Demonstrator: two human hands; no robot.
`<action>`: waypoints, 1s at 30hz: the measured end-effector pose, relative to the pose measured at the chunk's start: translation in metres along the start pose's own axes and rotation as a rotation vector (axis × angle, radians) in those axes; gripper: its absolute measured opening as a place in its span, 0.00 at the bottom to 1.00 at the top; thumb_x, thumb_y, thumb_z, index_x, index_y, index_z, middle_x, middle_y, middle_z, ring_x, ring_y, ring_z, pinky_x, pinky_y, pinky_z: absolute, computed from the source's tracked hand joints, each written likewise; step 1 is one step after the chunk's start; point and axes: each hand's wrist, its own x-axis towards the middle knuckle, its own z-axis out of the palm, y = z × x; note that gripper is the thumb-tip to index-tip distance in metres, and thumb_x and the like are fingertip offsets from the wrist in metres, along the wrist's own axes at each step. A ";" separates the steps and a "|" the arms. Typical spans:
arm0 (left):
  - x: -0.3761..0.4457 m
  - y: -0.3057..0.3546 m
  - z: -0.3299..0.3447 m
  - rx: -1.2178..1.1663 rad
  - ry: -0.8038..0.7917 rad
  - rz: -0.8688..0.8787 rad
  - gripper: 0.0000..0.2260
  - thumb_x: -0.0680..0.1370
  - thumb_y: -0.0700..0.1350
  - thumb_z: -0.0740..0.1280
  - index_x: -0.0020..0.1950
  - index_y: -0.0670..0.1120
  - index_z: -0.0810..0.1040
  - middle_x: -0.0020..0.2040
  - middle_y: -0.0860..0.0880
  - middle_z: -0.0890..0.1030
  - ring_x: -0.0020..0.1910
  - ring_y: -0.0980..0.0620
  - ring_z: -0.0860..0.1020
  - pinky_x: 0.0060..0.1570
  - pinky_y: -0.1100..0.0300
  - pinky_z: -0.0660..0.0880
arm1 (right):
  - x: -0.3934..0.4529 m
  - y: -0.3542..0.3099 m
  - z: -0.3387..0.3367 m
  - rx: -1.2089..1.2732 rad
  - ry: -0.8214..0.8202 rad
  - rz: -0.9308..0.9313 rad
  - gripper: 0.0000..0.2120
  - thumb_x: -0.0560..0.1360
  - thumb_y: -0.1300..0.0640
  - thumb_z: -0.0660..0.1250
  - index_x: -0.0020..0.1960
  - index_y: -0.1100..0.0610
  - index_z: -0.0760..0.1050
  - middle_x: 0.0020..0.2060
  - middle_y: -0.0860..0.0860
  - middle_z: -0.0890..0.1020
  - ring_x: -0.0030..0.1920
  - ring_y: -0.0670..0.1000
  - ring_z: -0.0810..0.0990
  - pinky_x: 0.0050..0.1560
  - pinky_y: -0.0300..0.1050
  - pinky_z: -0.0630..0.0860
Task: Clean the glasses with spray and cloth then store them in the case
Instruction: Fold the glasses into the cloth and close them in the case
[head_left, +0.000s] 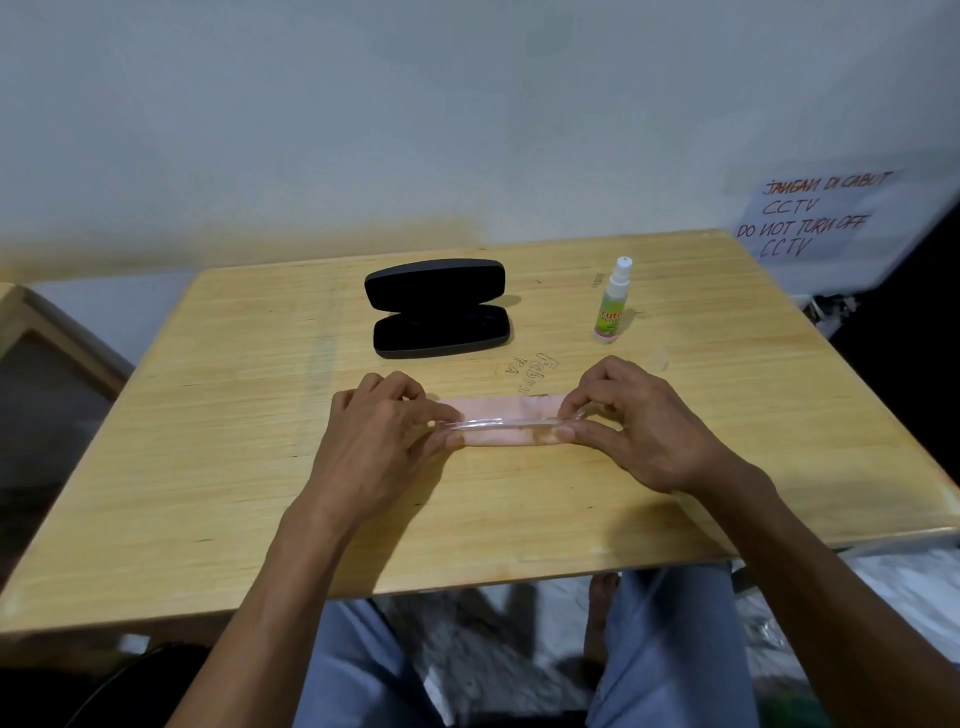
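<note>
Between the 2 hands, on the wooden table (234, 467), lies a folded pink cloth (498, 410), stretched as a flat strip from one hand to the other. Along the cloth's near edge sits a thin clear object (498, 424), seemingly the glasses with a transparent frame, though it is too faint to tell its shape for certain. The left hand (379, 436) has its fingers curled and pinches the left end of the cloth and clear object between thumb and fingertips. The right hand (639, 421) mirrors it, fingers bent, thumb and forefinger pinching the right end. Both forearms reach in from the near edge of the table, and both hands rest low on the tabletop.

Beyond the left hand, well apart from it, the black glasses case (439, 309) lies open, its lid tipped back toward the wall and its dark interior facing up. Beyond the right hand stands the spray bottle (613, 301), upright, white nozzle on top, with a green and red label. It stands to the right of the case, not touching it.

Farther off past the right hand, a handwritten paper sign (810, 213) hangs on the pale wall (415, 130). Beneath the table edge, under the forearms, light blue trousers (675, 649) are visible.
</note>
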 end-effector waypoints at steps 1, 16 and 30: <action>0.000 0.000 0.000 -0.005 0.004 0.001 0.12 0.74 0.59 0.69 0.56 0.61 0.84 0.49 0.57 0.75 0.52 0.54 0.70 0.53 0.57 0.62 | 0.001 0.001 0.000 0.006 -0.015 0.002 0.08 0.74 0.48 0.74 0.50 0.49 0.82 0.46 0.39 0.74 0.50 0.41 0.73 0.48 0.40 0.71; -0.007 -0.004 -0.002 -0.083 0.169 -0.006 0.17 0.71 0.62 0.63 0.50 0.57 0.86 0.46 0.57 0.76 0.49 0.55 0.68 0.51 0.57 0.60 | 0.004 0.000 0.014 -0.090 0.192 -0.173 0.17 0.75 0.44 0.67 0.49 0.56 0.86 0.44 0.50 0.79 0.44 0.55 0.76 0.38 0.55 0.77; 0.059 -0.052 -0.031 -0.010 0.316 -0.068 0.08 0.72 0.54 0.73 0.50 0.56 0.87 0.44 0.56 0.72 0.47 0.54 0.67 0.50 0.56 0.59 | 0.096 -0.012 0.029 -0.097 0.416 -0.160 0.10 0.75 0.48 0.71 0.49 0.54 0.85 0.43 0.49 0.78 0.47 0.52 0.72 0.43 0.54 0.74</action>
